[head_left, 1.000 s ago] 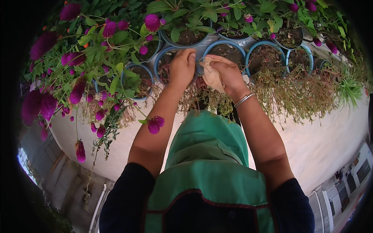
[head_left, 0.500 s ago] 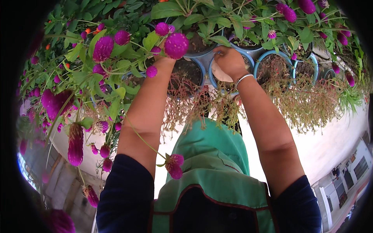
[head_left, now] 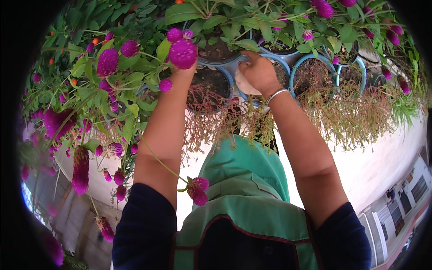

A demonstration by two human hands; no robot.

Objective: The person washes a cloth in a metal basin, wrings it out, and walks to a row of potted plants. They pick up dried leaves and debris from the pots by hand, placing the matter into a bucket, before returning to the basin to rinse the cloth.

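Note:
My right hand is over a round blue-rimmed pot, its index finger stretched forward and the other fingers curled. A pale, flat piece, perhaps thin card or a dry leaf, shows under the curled fingers, which seem to grip it. My left hand reaches in among the flower stems beside another pot of dark soil. A large purple globe flower covers its fingers, so what they do cannot be seen.
Purple globe flowers on leafy stems crowd the left side and hang near my left arm. Thin reddish trailing plants spill over the pots' near edge. More blue-rimmed pots stand to the right. A green apron covers my front.
My right hand has shifted slightly left, and the pale piece has moved with it. The flowers and my left forearm appear a little further left in the view.

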